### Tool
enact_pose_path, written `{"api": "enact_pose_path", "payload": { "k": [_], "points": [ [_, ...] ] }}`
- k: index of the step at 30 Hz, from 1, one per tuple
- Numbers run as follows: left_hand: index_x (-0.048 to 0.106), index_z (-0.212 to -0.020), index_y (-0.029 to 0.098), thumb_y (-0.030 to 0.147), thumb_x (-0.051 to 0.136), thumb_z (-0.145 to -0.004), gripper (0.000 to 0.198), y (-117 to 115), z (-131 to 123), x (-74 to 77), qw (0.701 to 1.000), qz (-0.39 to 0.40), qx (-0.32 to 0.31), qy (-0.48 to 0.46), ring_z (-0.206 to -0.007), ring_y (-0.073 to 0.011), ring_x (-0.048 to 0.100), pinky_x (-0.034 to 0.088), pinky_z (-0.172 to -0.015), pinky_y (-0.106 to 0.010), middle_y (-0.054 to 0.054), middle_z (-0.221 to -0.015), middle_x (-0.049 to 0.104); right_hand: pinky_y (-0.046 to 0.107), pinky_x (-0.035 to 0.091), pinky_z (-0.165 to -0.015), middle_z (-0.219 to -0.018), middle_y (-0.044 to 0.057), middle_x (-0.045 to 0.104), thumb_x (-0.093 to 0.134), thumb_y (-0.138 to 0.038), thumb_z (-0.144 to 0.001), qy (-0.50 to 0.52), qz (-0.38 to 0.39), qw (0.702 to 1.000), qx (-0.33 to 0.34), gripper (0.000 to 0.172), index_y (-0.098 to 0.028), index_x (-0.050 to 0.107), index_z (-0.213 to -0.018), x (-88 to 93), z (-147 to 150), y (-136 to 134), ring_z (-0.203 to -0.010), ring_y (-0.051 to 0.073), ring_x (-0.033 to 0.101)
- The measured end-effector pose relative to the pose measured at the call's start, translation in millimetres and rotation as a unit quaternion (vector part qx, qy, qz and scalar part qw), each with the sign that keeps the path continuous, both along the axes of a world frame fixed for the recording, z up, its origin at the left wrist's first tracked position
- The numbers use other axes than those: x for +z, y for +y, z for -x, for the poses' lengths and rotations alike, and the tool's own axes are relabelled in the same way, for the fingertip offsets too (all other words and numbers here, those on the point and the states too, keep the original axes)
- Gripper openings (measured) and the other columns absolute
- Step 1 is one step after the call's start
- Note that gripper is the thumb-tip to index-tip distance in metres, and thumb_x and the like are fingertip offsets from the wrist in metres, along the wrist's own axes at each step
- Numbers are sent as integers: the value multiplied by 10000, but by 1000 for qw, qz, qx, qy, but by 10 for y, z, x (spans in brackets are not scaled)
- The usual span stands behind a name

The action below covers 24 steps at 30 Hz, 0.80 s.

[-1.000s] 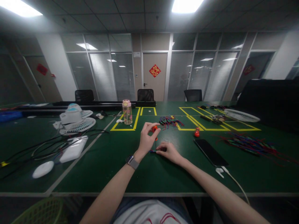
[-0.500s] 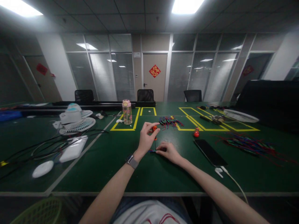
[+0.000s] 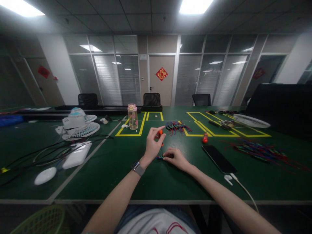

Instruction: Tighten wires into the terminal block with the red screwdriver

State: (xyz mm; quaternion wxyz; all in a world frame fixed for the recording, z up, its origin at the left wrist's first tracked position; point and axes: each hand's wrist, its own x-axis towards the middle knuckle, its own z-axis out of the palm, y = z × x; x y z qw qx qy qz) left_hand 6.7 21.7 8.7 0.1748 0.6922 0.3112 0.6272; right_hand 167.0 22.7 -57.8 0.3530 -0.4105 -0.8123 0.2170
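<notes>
Near the middle of the green table, my left hand [image 3: 154, 143] grips the orange-and-black handle of an upright screwdriver [image 3: 160, 134]. Its thin shaft points down onto a small wired terminal piece [image 3: 159, 157] lying on the table. My right hand [image 3: 175, 158] rests on the tabletop just right of the shaft, with thumb and fingertips pinched on the end of that small piece. Beyond my hands lies a pile of small green pieces with red and blue wires [image 3: 177, 127].
A phone [image 3: 218, 158] with a white cable and a red figurine [image 3: 205, 138] are to the right, with a larger wire pile [image 3: 263, 150]. A pink-lidded bottle [image 3: 133, 117] stands beyond my left hand. White fans [image 3: 79, 125] and black cables are at the left.
The fingers of my left hand and the orange handle have shifted slightly, and the handle looks turned. My right hand has barely moved.
</notes>
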Motion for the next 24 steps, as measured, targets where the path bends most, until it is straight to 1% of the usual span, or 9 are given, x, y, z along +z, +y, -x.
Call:
{"api": "enact_pose_path", "payload": {
  "k": [2,3,8,11,13,16,18,21,24],
  "points": [
    [668,-1130,268,255,634,-870,263,-15,10,13,1000,-11,20,10,-898,-144,557,509,-734,-219,-23,-956,523,266,485,-672,-791,40,667,726,-158,-768,1,0,1000,0,74,-158,758,-835,-1,0,3,-710,165,624],
    [669,-1130,268,266,624,-878,256,-18,15,17,1000,-12,19,11,-902,-145,555,507,-744,-223,-24,-958,520,264,484,-669,-790,39,665,726,-157,-769,1,-1,1000,1,74,-158,758,-835,-3,-1,4,-707,163,622],
    [580,-1279,264,254,393,-986,347,5,17,3,999,12,-50,-6,-838,-123,586,519,-726,-235,-41,-1016,554,260,477,-661,-790,46,665,724,-156,-776,-7,-9,1000,-1,71,-148,758,-838,-20,-5,10,-708,163,616],
    [560,-1296,252,271,407,-984,348,13,1,-10,998,14,-68,-11,-817,-125,612,526,-681,-232,-50,-1036,581,262,479,-665,-807,48,675,722,-157,-779,-12,-10,1000,-3,75,-154,758,-845,-25,-4,10,-718,165,620],
    [586,-1261,248,276,475,-960,322,2,-9,-8,999,0,-48,0,-833,-131,608,524,-677,-225,-47,-1015,583,261,479,-662,-808,48,676,721,-158,-780,-14,-10,1000,-5,74,-153,758,-845,-23,-2,9,-715,164,620],
    [660,-1134,249,258,591,-900,244,-27,-11,9,999,-31,4,20,-865,-138,575,513,-706,-220,-29,-954,550,260,478,-662,-794,47,673,723,-157,-778,-15,-12,1000,-7,71,-148,757,-840,-18,0,7,-707,163,620],
    [683,-1081,252,259,631,-874,213,-41,-3,20,998,-45,26,27,-868,-140,559,507,-722,-224,-21,-927,527,259,478,-662,-789,44,670,723,-156,-777,-14,-13,1000,-6,71,-150,757,-839,-16,0,4,-704,161,620],
    [648,-1177,265,266,528,-937,269,-38,10,16,999,-39,12,33,-899,-146,565,513,-758,-245,-34,-982,545,253,475,-650,-774,37,660,718,-159,-780,-11,-16,1000,-7,71,-153,756,-839,-14,0,-1,-691,155,612],
    [558,-1306,259,260,388,-993,357,-15,7,-6,999,-12,-43,19,-891,-138,600,527,-755,-253,-57,-1067,583,252,471,-638,-766,38,655,717,-161,-779,-11,-17,1000,-8,71,-147,756,-837,-10,4,-7,-682,155,605]
  ]
}}
